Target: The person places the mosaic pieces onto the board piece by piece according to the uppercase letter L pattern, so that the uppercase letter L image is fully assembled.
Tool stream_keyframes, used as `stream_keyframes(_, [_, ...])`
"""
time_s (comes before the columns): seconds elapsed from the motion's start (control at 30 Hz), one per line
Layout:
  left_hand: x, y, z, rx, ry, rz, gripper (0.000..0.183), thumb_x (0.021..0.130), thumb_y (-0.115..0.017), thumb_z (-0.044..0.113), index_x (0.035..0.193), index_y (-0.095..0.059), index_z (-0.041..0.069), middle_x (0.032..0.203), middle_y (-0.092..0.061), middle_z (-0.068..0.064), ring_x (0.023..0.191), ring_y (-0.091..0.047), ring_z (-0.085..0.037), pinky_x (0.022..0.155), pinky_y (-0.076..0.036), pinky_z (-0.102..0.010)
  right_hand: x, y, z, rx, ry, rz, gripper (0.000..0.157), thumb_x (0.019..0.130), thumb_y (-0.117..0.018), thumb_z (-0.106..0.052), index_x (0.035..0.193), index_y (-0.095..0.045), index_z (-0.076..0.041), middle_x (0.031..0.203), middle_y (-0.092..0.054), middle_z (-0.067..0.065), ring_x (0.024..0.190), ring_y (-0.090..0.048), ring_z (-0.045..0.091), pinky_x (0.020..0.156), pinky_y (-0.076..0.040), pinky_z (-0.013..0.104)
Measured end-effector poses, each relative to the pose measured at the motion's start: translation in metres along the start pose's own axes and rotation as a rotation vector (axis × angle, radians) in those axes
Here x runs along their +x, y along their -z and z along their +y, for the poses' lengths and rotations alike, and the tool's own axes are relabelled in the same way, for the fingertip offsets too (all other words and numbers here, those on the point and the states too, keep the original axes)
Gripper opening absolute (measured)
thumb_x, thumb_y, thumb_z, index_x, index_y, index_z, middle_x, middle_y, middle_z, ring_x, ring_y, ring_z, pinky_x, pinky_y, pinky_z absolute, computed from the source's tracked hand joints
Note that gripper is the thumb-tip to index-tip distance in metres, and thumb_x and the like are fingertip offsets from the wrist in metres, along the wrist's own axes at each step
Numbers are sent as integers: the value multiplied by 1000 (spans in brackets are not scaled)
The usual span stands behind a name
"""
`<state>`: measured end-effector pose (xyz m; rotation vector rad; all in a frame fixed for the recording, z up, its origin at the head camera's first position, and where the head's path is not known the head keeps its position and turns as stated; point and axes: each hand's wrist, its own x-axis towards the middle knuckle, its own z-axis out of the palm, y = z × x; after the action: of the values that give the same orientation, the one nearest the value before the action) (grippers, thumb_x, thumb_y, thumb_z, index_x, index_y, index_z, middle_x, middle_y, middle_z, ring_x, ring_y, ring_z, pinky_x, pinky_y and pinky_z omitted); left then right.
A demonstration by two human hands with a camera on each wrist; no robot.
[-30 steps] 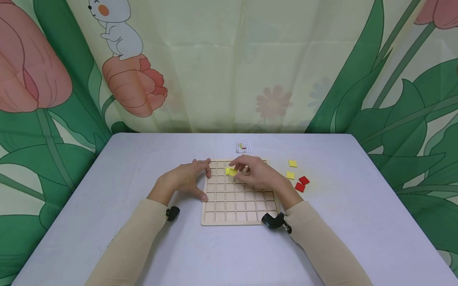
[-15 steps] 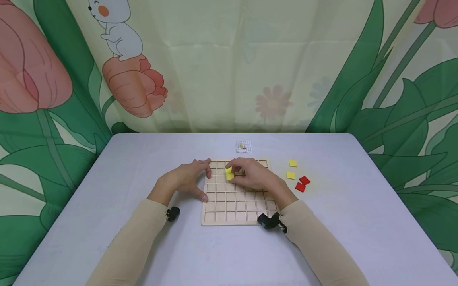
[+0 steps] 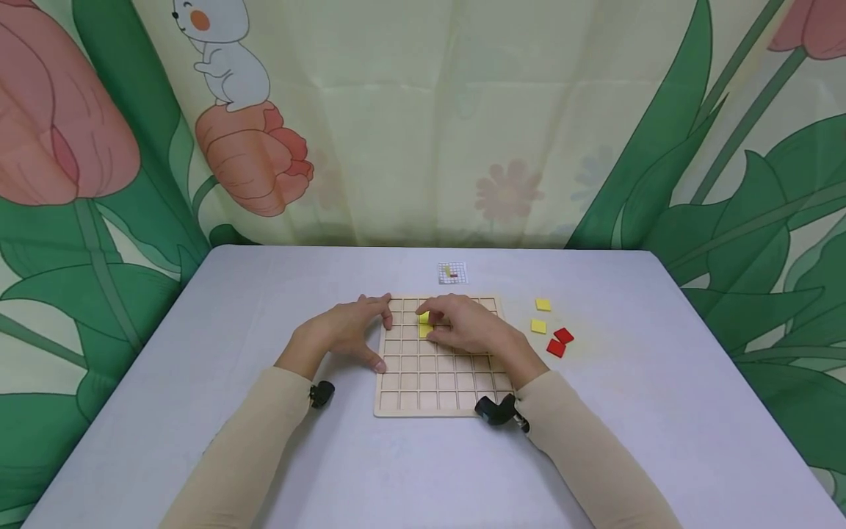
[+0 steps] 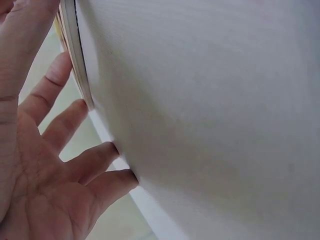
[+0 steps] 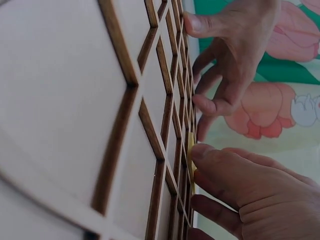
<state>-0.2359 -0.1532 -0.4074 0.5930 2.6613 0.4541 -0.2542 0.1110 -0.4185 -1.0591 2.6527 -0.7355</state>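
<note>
A wooden grid board (image 3: pixel 429 382) lies on the table in the head view. Two yellow square tiles sit one behind the other in its cells: a partly covered far tile (image 3: pixel 424 319) and a near tile (image 3: pixel 424 332). My right hand (image 3: pixel 465 325) bends over them, index fingertip by the far one and thumb by the near one. In the right wrist view its thumb touches a thin yellow tile edge (image 5: pixel 191 150); nothing is lifted. With fingers spread, my left hand (image 3: pixel 344 329) rests along the board's left edge; fingertips (image 4: pixel 80 106) touch that side in the left wrist view.
Right of the board lie two loose yellow tiles (image 3: pixel 538 326) and two red tiles (image 3: pixel 556 347). A small printed grid card (image 3: pixel 452 273) with coloured cells lies beyond the board. The white table (image 3: pixel 317 455) meets a patterned curtain (image 3: pixel 396 147) at the back.
The yellow tile that my right hand pinched, tilted, one second ago now lies flat in the cell nearer me. The right hand moved slightly left and down; the left hand stayed put.
</note>
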Motion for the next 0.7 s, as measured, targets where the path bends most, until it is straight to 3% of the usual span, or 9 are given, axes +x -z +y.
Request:
stream_keyframes(0.17, [-1, 1, 0, -11, 5, -5, 67, 61, -96, 52, 110, -55, 29, 172, -20, -1, 155, -19, -43, 119, -27, -64, -2, 4, -1, -14, -4, -17, 41, 96, -73, -21, 136, -63, -15, 110, -69, -2, 100, -63, 17, 93, -53, 36])
stream_keyframes(0.7, [-2, 3, 1, -6, 8, -22, 69, 62, -97, 49, 112, -55, 28, 172, -19, 0, 157, -17, -39, 120, -28, -60, -33, 29, 21, 16, -47, 52, 39, 98, -70, -22, 135, -63, -13, 116, -68, 3, 112, -61, 25, 98, -50, 45])
